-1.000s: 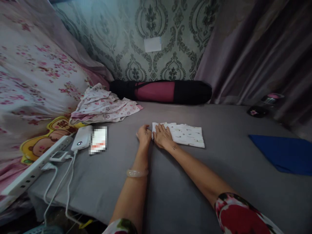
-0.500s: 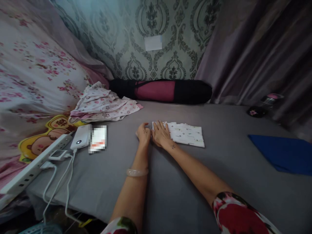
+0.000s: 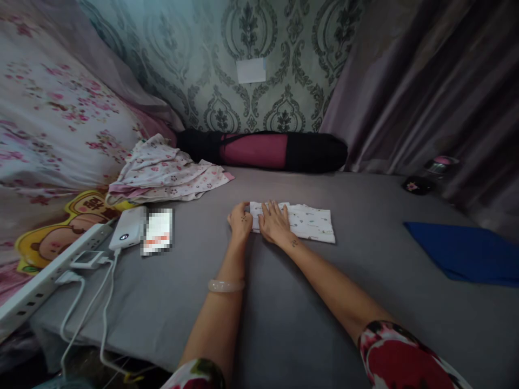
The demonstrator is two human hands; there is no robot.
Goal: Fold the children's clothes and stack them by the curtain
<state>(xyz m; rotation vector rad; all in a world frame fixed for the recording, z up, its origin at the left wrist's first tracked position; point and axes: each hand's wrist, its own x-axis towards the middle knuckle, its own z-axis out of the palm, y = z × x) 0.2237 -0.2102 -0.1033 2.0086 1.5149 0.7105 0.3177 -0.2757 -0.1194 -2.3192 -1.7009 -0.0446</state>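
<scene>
A folded white cloth with a small printed pattern (image 3: 312, 222) lies flat on the grey-covered surface. At its left edge is my left hand (image 3: 240, 221), closed with curled fingers and the thumb at the cloth's upper left corner; the fingertips are partly hidden. My right hand (image 3: 274, 222) rests palm down on the left part of the cloth, its fingers stretched out and slightly spread. A pale bangle (image 3: 226, 286) circles my left forearm.
At the back left lies a crumpled printed garment (image 3: 162, 173). Behind it stretches a black and pink long bag (image 3: 255, 151). A power strip (image 3: 52, 270) with cables and a white power bank (image 3: 127, 229) sit left. Blue fabric (image 3: 466, 253) lies right.
My right hand has slid a little to the right over the cloth, uncovering its left end. My left hand now meets the cloth's left edge. The view has shifted slightly.
</scene>
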